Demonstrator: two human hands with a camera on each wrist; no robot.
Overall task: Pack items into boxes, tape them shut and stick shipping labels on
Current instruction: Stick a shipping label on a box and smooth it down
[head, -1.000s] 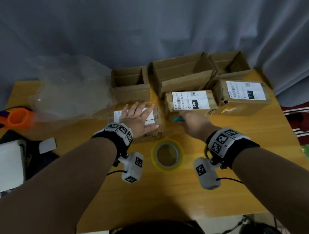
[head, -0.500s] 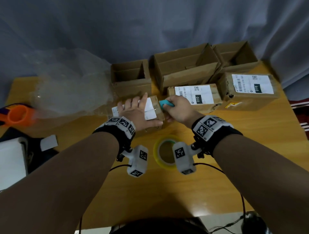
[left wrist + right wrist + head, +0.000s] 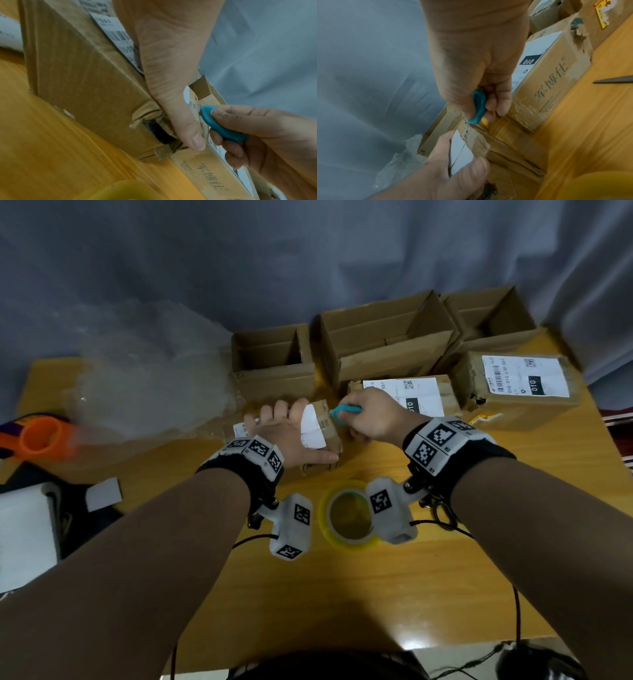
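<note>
A small cardboard box (image 3: 323,428) with a white label sits mid-table. My left hand (image 3: 291,436) grips it, fingers over the far edge and thumb along the near side; the left wrist view shows the thumb on the box (image 3: 85,81) corner. My right hand (image 3: 373,416) holds a small teal cutter (image 3: 346,409) in curled fingers. Its tip touches the taped top right edge of the box. The wrist views show the teal cutter (image 3: 221,125) (image 3: 478,108) right against the tape seam beside the label (image 3: 460,148).
A yellow tape roll (image 3: 346,522) lies just in front of the box. Two sealed, labelled boxes (image 3: 411,398) (image 3: 520,385) sit to the right. Three open boxes (image 3: 274,361) (image 3: 387,337) (image 3: 489,313) stand behind. Bubble wrap (image 3: 147,371) and an orange object (image 3: 41,436) are on the left.
My right hand carried the teal cutter left, from in front of the labelled box to the small box's top edge. My left hand went from lying flat to gripping the box.
</note>
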